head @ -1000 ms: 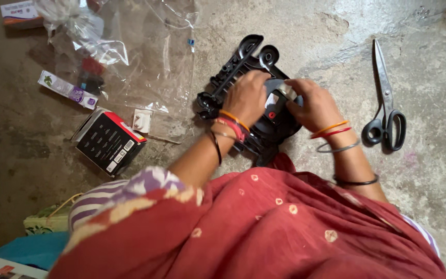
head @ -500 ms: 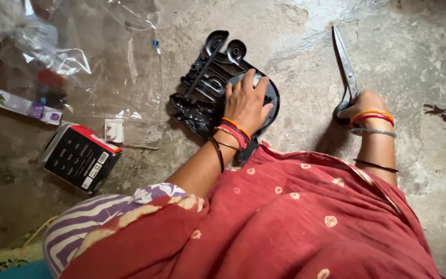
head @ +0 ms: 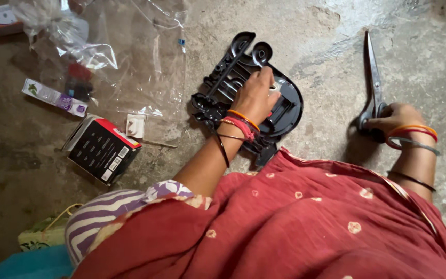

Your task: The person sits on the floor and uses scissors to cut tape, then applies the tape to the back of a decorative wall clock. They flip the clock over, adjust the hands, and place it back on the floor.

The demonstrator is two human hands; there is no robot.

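Black-and-red box (head: 103, 150) on concrete floor (head: 316, 46), small white piece (head: 135, 125) just beside it, clear plastic bag (head: 130, 57), white tube (head: 53, 96), teal cloth (head: 32, 263) bottom-left.

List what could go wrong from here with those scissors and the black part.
The right hand grips the scissors by the handles, blades pointing away; swinging them toward the left hand could cut it. The black plastic part is pinned by that one hand alone, so it may slip on the concrete floor.
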